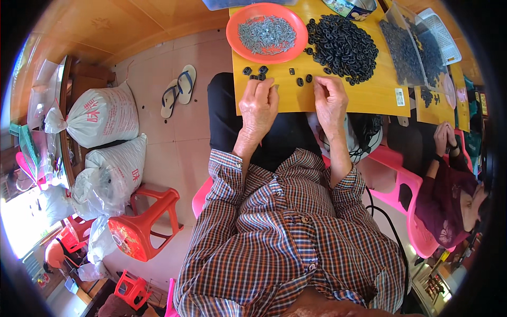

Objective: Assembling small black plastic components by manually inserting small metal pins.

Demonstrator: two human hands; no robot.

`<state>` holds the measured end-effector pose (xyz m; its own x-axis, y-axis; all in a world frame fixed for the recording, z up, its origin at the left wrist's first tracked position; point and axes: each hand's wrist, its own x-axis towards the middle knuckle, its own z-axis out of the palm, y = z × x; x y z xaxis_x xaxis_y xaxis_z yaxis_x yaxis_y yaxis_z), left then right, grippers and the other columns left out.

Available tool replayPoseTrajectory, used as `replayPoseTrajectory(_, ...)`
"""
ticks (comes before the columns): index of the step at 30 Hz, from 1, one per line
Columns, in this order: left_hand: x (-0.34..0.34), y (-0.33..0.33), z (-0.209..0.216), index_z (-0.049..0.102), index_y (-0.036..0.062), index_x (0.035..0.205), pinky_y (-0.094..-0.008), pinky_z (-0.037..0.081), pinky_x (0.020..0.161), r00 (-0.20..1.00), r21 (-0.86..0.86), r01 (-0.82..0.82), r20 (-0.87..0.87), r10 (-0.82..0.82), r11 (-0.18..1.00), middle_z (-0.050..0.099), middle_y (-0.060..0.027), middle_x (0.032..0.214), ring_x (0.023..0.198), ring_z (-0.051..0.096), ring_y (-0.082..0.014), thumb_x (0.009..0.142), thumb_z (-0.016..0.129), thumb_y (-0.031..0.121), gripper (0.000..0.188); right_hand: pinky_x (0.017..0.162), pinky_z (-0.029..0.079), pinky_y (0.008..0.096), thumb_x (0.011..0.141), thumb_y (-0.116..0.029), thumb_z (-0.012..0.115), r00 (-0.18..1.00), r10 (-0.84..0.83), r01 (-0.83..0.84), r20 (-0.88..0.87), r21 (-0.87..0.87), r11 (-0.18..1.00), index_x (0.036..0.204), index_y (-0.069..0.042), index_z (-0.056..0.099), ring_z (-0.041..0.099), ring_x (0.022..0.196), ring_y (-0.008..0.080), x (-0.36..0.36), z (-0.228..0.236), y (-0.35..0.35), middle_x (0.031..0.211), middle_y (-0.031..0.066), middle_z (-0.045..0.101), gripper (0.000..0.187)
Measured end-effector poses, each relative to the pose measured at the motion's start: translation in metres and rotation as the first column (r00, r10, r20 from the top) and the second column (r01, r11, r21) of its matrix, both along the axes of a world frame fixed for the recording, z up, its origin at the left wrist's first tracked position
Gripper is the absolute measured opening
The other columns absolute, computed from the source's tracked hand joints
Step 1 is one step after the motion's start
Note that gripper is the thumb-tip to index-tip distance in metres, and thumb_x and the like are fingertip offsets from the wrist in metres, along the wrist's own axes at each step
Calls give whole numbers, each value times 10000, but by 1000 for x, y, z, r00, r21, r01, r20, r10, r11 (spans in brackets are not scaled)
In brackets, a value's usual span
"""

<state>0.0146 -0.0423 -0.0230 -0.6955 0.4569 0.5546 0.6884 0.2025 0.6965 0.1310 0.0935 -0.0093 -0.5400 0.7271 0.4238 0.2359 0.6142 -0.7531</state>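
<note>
Both my hands are at the near edge of a yellow table [364,100]. My left hand [259,105] is closed, its fingers curled down beside several small black oval pieces [247,70]; whatever its fingertips hold is hidden. My right hand [331,100] is also closed, thumb and fingers drawn together. Two loose black pieces [300,82] lie just left of its fingertips, and I cannot make out what it holds. Beyond my left hand sits an orange-red plate [232,37] of small grey screw-like parts [266,34]. A large heap of black oval pieces [343,47] lies beyond my right hand.
Right of the heap stands a clear plastic bin [404,53] with black pieces, beside a white basket [441,39]. A round tin [359,8] is at the far edge. Another person's clasped hands [444,138] are at right. Sacks [105,116], a red stool [145,227] and slippers [186,84] are left.
</note>
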Motion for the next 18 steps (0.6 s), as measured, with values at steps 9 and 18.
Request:
replayPoseTrajectory(9,2,3,-4,635,33,902,-380,500,586,1000,-59,10,-19,-11,998,573,-110,796,679,602,-296,752,653,12,153,661,387,382,779,-187,730,968,-124,17,218,438,899,866,-127,705,578,715,209,-40,-1,-8,780,11,577,109)
replayPoseTrajectory(18,1,3,-4,659,45,904,-361,501,591,999,-76,11,-47,-15,997,592,-109,804,680,615,-283,745,651,3,165,719,355,400,751,-158,728,955,-75,-36,287,363,931,831,-120,677,567,795,213,-48,-5,-6,814,19,575,102)
